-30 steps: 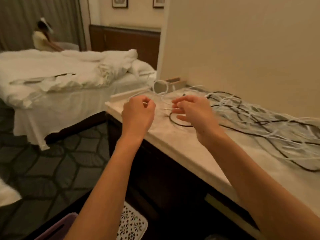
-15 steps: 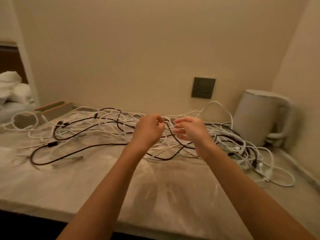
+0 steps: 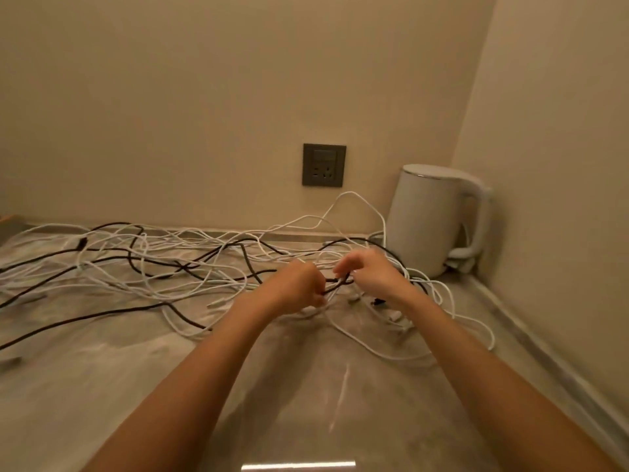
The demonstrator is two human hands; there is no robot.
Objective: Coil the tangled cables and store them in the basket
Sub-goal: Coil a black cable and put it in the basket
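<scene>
A black cable is held between the two hands, low over the heap. The left hand is closed in a loose fist with its fingers curled round the cable. The right hand, somewhat blurred, has its fingertips bent down and pinched on the same strand just beside the left.

Around the hands, the tangled cables, white and black, are spread loosely over the marble surface, from its left edge to a white kettle standing in the right corner. One white loop is reared up against the wall below a dark wall socket. No coil has been formed, and the basket is not in view.

The step in hand is judged to be the singling out of one cable, so the task is barely begun. Next, the black strand would have to be drawn free of the white ones crossing it, slowly enough that knots are not tightened, before it can be wound.
</scene>
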